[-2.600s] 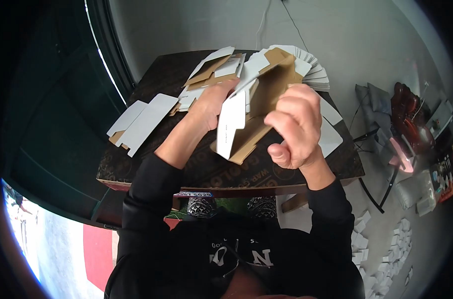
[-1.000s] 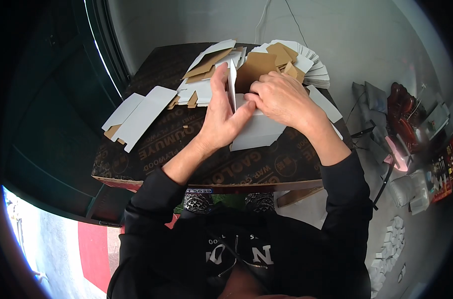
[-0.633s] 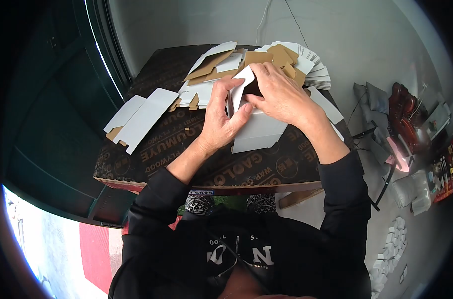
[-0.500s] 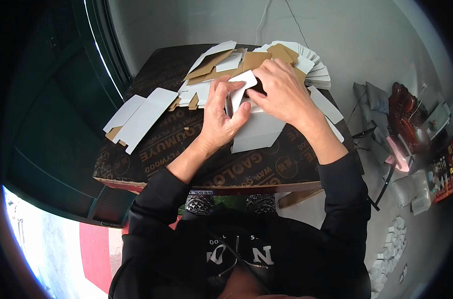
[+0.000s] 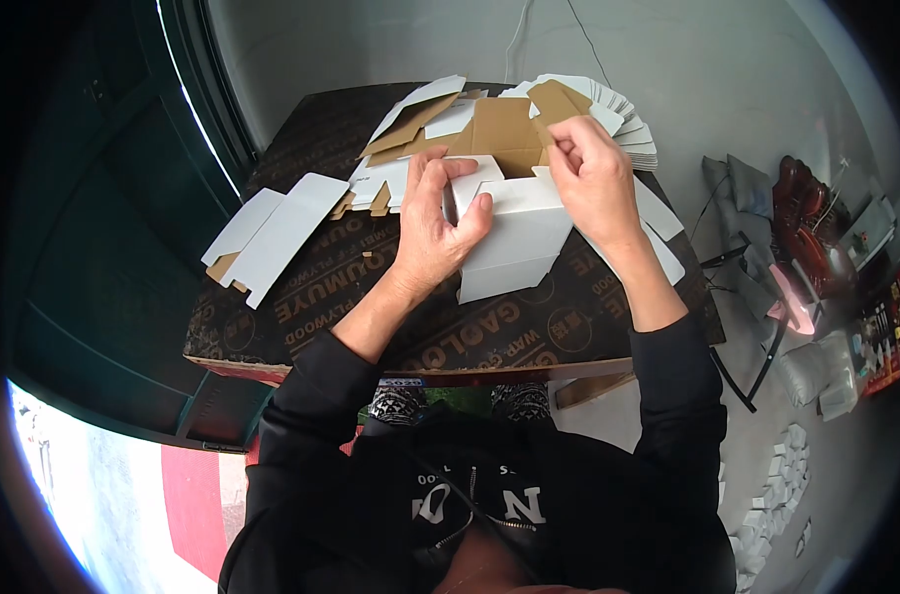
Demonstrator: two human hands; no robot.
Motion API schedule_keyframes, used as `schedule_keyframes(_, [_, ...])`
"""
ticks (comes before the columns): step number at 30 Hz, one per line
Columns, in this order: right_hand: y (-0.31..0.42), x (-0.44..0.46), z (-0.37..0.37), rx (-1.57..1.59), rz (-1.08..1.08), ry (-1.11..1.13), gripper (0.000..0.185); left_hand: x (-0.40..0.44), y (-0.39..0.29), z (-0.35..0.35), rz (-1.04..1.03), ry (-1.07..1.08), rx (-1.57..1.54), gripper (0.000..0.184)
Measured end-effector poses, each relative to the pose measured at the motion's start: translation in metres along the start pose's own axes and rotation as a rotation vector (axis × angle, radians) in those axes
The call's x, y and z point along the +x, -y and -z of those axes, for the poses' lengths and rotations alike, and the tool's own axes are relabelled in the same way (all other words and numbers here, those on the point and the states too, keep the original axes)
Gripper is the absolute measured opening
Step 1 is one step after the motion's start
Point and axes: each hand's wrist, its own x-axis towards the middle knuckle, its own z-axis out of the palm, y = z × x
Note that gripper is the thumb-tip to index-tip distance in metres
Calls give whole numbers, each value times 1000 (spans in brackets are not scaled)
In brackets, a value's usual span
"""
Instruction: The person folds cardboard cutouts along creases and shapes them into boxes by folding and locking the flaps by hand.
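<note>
A white cardboard box, partly folded up with brown inner sides, sits at the middle of the table. Around its left side my left hand is closed, thumb on the near face and fingers over a white flap. At the box's right far corner is my right hand, its fingers curled together in a pinch beside a brown flap. Whatever lies between those fingertips is hidden. Flat white box blanks lie to the left of my left hand.
Behind the box, more brown and white blanks overlap on the dark printed table. A fanned stack of white blanks stands at the back right. Small white boxes lie in a row on the floor at right.
My right hand has come out of the box's top and moved right, its fingers now curled. The box's brown interior and flaps show more. My left hand keeps its hold.
</note>
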Motion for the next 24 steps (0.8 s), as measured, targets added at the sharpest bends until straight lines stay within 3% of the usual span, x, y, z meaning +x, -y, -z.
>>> schedule_keyframes(3, [4, 1, 3, -98, 195, 146, 11, -1, 1, 0, -8, -5, -7, 37])
schedule_keyframes(8, [5, 3, 10, -101, 170, 364, 12, -3, 3, 1, 18, -3, -61, 38])
schedule_keyframes(14, [3, 4, 15, -38, 39, 387, 10, -4, 2, 1, 24, 9, -106, 40])
schedule_keyframes(18, [2, 4, 12, 142, -268, 281, 8, -5, 1, 1, 25, 13, -134, 39])
schedule_keyframes(24, [-15, 1, 13, 300, -173, 332, 8, -7, 4, 1, -13, 67, -100, 49])
